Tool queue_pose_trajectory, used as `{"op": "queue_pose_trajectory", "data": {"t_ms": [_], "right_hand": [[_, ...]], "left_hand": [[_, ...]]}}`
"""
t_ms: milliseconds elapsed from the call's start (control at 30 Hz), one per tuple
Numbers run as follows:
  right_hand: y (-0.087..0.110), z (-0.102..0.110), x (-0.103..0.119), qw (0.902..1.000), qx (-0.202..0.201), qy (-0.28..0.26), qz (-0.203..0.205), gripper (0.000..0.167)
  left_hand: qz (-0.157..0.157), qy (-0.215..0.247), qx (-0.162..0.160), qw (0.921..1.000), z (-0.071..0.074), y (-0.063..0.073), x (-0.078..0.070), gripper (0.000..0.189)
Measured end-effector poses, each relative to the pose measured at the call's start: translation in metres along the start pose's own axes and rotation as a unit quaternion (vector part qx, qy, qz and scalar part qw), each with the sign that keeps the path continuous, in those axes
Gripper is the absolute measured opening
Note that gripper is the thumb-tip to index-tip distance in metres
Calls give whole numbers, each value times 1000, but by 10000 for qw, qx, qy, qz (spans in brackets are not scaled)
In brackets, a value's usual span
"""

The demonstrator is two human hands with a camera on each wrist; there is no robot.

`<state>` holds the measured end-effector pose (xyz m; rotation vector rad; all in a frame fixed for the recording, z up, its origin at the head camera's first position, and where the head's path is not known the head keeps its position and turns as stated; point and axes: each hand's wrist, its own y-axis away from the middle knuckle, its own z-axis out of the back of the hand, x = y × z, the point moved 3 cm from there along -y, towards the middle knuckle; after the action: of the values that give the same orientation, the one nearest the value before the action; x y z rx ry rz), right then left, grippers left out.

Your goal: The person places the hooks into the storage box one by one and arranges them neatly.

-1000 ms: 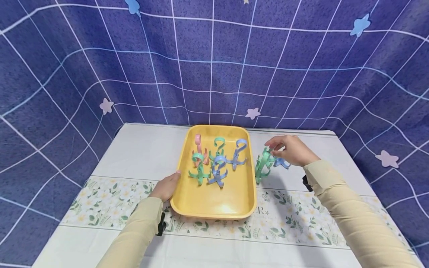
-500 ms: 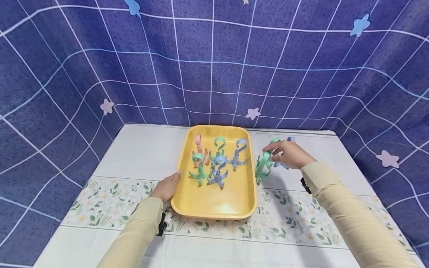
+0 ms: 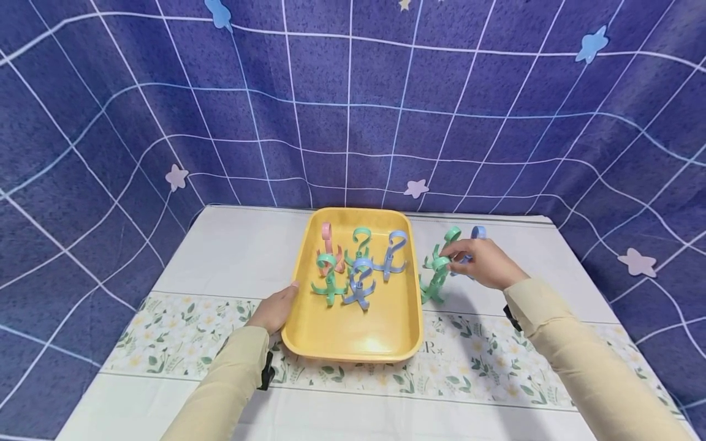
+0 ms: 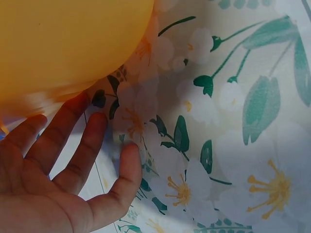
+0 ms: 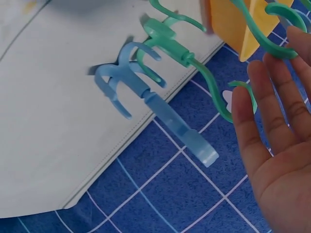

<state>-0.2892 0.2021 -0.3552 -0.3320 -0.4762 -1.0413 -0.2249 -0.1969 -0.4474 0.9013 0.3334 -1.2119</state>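
Note:
My right hand (image 3: 486, 263) pinches the curled top of a green plastic four-prong hanging hook (image 3: 434, 286), whose prongs are down on the table just right of the yellow tray (image 3: 353, 338). Just behind stands another green hook (image 3: 453, 234). A blue hook (image 5: 180, 128) lies close by, partly hidden behind the hand in the head view. My left hand (image 3: 273, 311) holds the tray's left rim, thumb on top; in the left wrist view the fingers (image 4: 77, 167) reach its outer wall. Inside the tray stand a pink hook (image 3: 326, 233), two green hooks (image 3: 330, 288) and two blue hooks (image 3: 388, 263).
A white tablecloth (image 3: 237, 245) with a flowered band (image 3: 187, 334) covers the table. Behind it and at both sides hangs a blue gridded curtain (image 3: 347, 122) with stars. The tray's front half shows bare yellow floor.
My right hand has come slightly down and toward me, and the leaning green hook has tipped more upright. The green and blue hooks behind show more. The left hand and tray stay put.

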Motion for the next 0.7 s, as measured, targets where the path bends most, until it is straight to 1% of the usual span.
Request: {"op": "queue_pose_trajectory", "data": {"t_ms": [300,433,533,700], "right_hand": [[14,-3,-8,9991,-398,26,125,17],[16,-4,-10,9985,-540,110,50,17],[17,-5,-11,9980,-613,139,-2,17],[18,-2,-9,9969,-767,134,65,17]], "left_hand": [[-26,-58,-5,10000,0,-2,1,73],[-66,-87,-12,9999,-1,-3,2,73],[-41,-114,-11,9999,-1,-3,2,72],[5,-141,-19,9999,-1,-3,2,72]]}}
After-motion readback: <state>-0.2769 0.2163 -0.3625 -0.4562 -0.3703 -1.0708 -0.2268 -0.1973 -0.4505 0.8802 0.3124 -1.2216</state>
